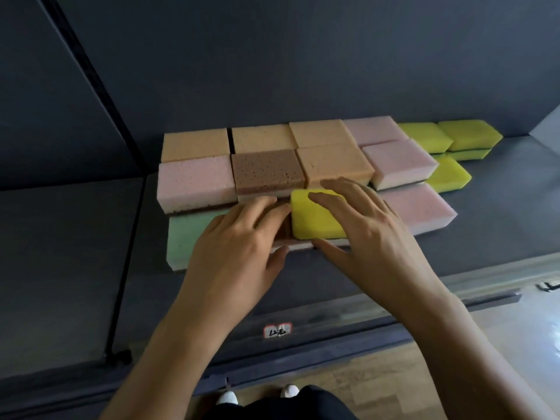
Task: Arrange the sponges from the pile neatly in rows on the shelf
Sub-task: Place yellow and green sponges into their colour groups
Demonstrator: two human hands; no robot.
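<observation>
Sponges lie in rows on a dark grey shelf (pixel 497 207): orange ones (pixel 195 144) at the back, pink ones (pixel 194 180), a brown one (pixel 266 169) and yellow ones (pixel 468 134) at the right. In the front row a yellow sponge (pixel 315 219) sits between a green sponge (pixel 188 237) and a pink sponge (pixel 421 209). My right hand (pixel 372 234) grips the yellow sponge, fingers on top and thumb at its front edge. My left hand (pixel 239 247) presses on a partly hidden sponge beside it, fingers touching the yellow sponge's left side.
The shelf's front rail carries a small white label (pixel 277 330). A black upright post (pixel 121 268) divides this bay from the shelf at the left. Below are a wooden floor and white shoes (pixel 289 391).
</observation>
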